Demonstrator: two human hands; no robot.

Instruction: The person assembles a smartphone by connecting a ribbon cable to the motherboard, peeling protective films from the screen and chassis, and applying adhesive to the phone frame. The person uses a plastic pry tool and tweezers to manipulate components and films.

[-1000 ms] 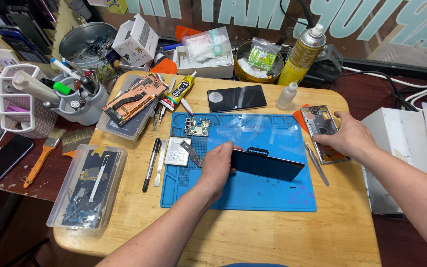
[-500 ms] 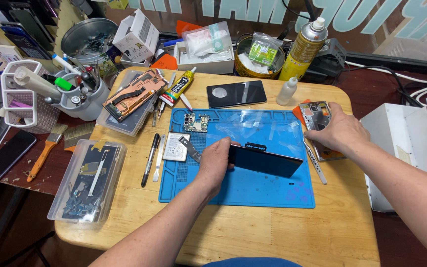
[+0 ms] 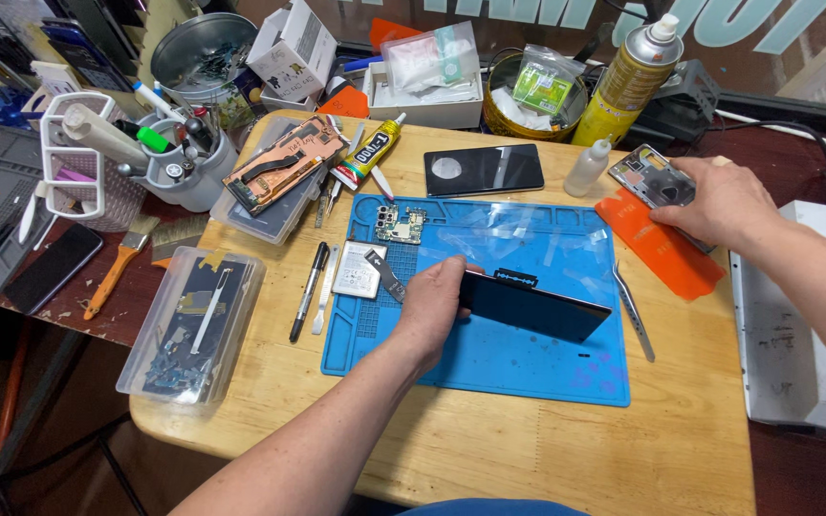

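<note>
Left hand (image 3: 432,301) is at frame centre, fingers clamped on the short edge of a dark phone display panel (image 3: 537,304). Panel stands on its long edge, tilted, over the blue repair mat (image 3: 489,368), probably propped so the back face is reachable.

Right hand (image 3: 719,203) is at the upper right, closed on a bare phone mid-frame (image 3: 650,177), pinning it against the desk (image 3: 547,449) just above an orange pad (image 3: 666,250). Looks like it is being kept apart from the mat while the panel is handled.

On the mat, upper left of it: a small logic board (image 3: 397,225), then a grey battery (image 3: 356,268) just beside the left hand. Tweezers (image 3: 633,311) lie along the mat's right edge, within reach of the right hand.

Above the mat: a black phone (image 3: 483,170) lying flat, a glue tube (image 3: 367,153), a small dropper bottle (image 3: 588,167), a spray can (image 3: 631,72). Left of the mat: a pen (image 3: 309,278). A clear parts box (image 3: 193,323) sits at the desk's left edge.
</note>
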